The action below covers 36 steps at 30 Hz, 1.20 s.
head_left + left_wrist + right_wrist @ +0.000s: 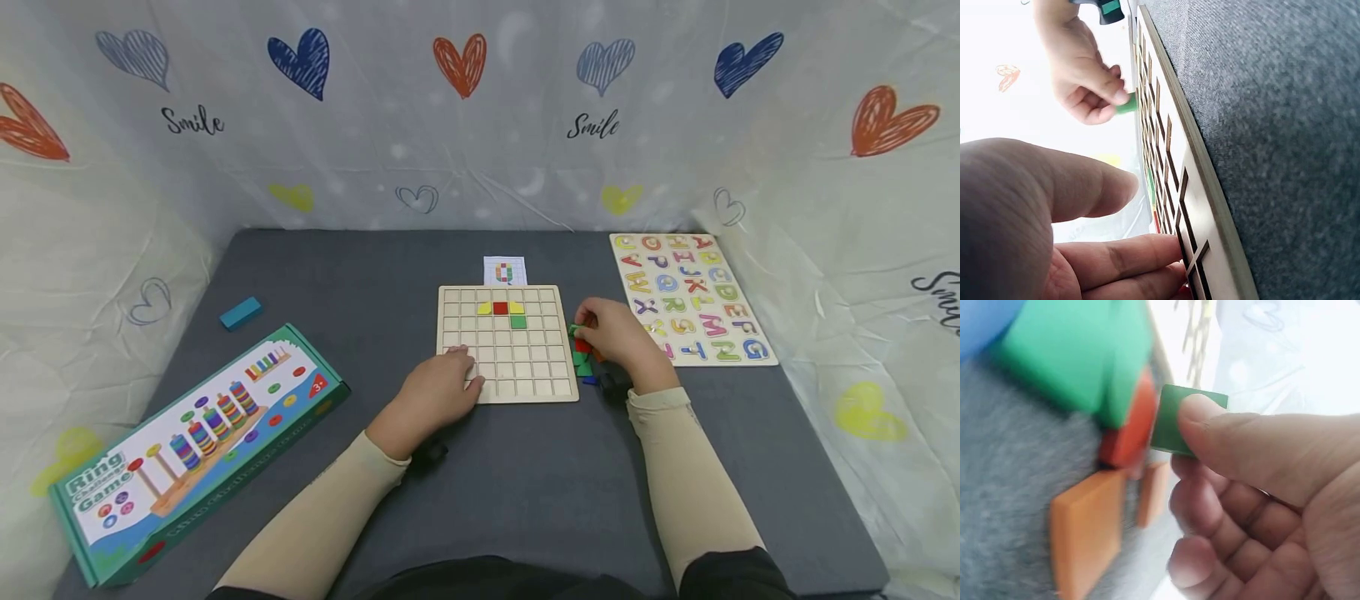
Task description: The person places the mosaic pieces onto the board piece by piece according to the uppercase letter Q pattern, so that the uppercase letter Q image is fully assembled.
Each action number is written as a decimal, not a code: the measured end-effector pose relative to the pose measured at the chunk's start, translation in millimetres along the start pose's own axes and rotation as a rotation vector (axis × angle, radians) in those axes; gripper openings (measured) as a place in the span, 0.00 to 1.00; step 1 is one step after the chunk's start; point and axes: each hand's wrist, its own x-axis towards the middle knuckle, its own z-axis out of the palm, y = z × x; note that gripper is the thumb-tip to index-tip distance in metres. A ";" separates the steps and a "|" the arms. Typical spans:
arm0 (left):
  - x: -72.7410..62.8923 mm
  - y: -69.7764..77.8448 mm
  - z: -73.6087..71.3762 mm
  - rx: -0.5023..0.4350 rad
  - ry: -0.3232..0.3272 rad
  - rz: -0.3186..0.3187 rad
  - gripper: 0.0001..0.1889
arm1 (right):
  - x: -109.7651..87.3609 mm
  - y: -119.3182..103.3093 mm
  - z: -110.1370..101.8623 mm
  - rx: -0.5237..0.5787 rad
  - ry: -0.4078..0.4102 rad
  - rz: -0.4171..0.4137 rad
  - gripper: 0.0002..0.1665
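A wooden grid board (pixel 572 392) lies on the dark table, with a red tile (pixel 500 308) between two yellow tiles (pixel 484 308) near its top. Below the right yellow tile sits a green tile (pixel 518 322). My left hand (pixel 438 387) rests on the board's left side, its fingertips (pixel 1163 250) touching the surface. Just beyond the right edge, my right hand (pixel 618 337) pinches a small green square tile (pixel 1169 425) between thumb and fingers. Beneath it lie loose pieces: green tiles (pixel 582 367), a red tile (pixel 1132 437) and orange tiles (pixel 1088 525), partly hidden by the hand.
Behind the board lies a small pattern card (pixel 505 271). An alphabet puzzle board (pixel 686 325) is at the right, close to my right hand. On the left are a green Ring Game box (pixel 202 450) and a blue block (pixel 241 313). A printed curtain (pixel 360 150) surrounds the table.
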 end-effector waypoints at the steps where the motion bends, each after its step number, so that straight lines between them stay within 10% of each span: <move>1: 0.0 -0.1 0.2 0.001 0.001 0.000 0.21 | -1.3 -3.3 -0.6 0.014 0.011 -0.003 0.04; 12: 0.2 -1.0 0.0 -0.011 -0.007 -0.001 0.22 | 11.2 -59.1 25.8 0.048 0.002 -0.119 0.05; 36: -0.1 -1.1 0.2 -0.004 -0.010 0.000 0.21 | 16.6 -60.5 51.6 -0.023 0.015 -0.144 0.05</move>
